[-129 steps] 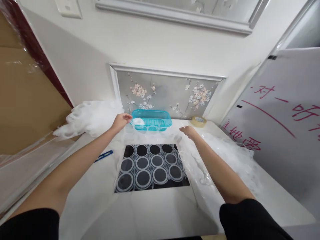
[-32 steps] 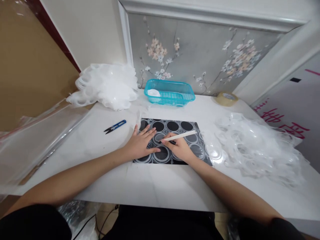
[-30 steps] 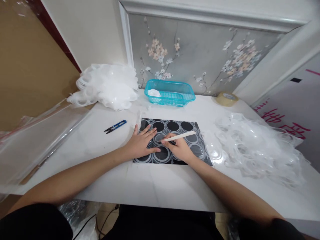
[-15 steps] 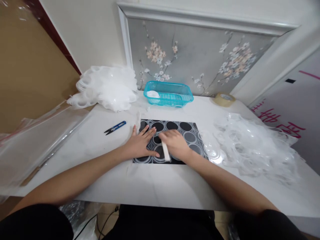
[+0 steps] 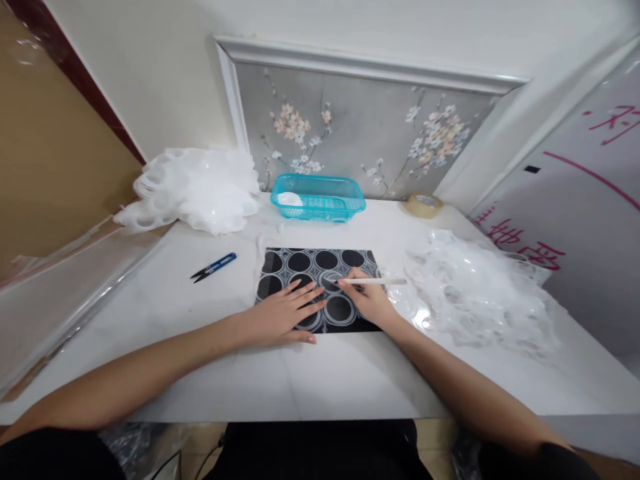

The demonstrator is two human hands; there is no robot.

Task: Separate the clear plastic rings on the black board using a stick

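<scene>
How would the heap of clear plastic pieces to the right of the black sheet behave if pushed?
The clear plastic heap looks thin and loosely tangled, so probably light and floppy. Pushed, it would likely slide and shift unevenly across the smooth white table, perhaps shedding pieces.

The person wears short black sleeves on both arms, forearms bare, and dark clothing at the lap.

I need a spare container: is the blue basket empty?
Not empty. The basket by the wall holds a white round piece at its left end; nothing else shows inside.
</scene>
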